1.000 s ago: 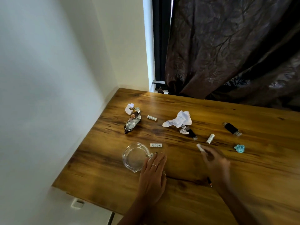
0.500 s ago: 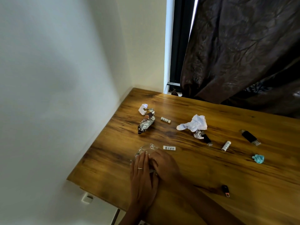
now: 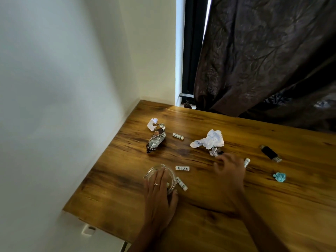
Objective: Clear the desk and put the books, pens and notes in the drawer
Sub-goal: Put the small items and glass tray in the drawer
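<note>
The wooden desk (image 3: 209, 211) fills the lower right, set into a corner of white wall, with a dark curtain (image 3: 263, 57) hanging behind its far edge. The left hand (image 3: 160, 193) lies flat, fingers straight, over a clear glass dish (image 3: 154, 172); what is inside the dish is mostly hidden under the fingers. Touching the dish's right rim, just right of the left fingers, lies a small white printed tube (image 3: 181, 184), and a second tube (image 3: 182, 168) lies just beyond it.

The right hand (image 3: 230, 171) reaches out over the desk with its fingers spread and bent downward; it is blurred, and whether it has hold of anything cannot be told. Just beyond its fingertips sit a crumpled white paper (image 3: 209, 140) and a small foil scrap (image 3: 214, 151). A third tube (image 3: 246, 162) shows just right of the hand, a teal scrap (image 3: 279, 177) further right, and a black lighter-like object (image 3: 270, 153) beyond that. Far beyond the left hand lie a foil wrapper (image 3: 155, 141), a paper ball (image 3: 152, 124) and a fourth tube (image 3: 178, 136).
</note>
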{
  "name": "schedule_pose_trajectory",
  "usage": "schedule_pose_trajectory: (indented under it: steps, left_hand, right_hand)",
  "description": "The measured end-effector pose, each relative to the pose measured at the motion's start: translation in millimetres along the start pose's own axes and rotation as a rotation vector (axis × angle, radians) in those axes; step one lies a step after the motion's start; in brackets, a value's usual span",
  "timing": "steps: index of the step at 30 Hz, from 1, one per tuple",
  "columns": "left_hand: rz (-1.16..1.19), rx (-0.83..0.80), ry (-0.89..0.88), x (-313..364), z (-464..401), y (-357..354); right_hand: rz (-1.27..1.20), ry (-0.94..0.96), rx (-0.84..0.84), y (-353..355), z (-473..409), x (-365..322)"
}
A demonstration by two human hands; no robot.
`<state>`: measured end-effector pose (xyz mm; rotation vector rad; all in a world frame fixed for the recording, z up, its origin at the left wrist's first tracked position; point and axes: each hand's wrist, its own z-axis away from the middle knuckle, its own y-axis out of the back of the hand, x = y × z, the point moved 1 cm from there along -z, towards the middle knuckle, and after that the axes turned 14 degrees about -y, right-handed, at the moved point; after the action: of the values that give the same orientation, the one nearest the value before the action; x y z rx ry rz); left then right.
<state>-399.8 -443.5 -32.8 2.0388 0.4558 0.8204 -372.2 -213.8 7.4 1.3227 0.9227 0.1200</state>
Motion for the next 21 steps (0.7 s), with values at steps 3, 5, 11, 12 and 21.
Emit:
schedule_pose_trajectory:
  steps: [3,5,11,12,21]
  left_hand:
    - [0.037,-0.08,-0.046,11.0,-24.0,0.2]
    - [0.023,-0.136,-0.091,14.2,-38.5,-4.8]
    - [-0.154,-0.32,-0.171,20.0,-78.6,-10.1]
    - [-0.188,-0.365,-0.166,21.0,-84.4,-10.5]
    - [-0.31,-0.394,-0.141,20.9,-97.9,-16.2]
  right_hand:
    - [0.131,-0.231,-0.017,15.3,-20.2,34.9]
    - [0.153,-0.25,0.0,18.3,-24.3,51.0]
    - [0.197,-0.217,0.036,19.3,-21.8,66.9]
    - [0.199,-0.228,0.053,19.3,-21.5,68.2]
    - [0.031,-0.162,0.17,20.1,-15.7,86.8]
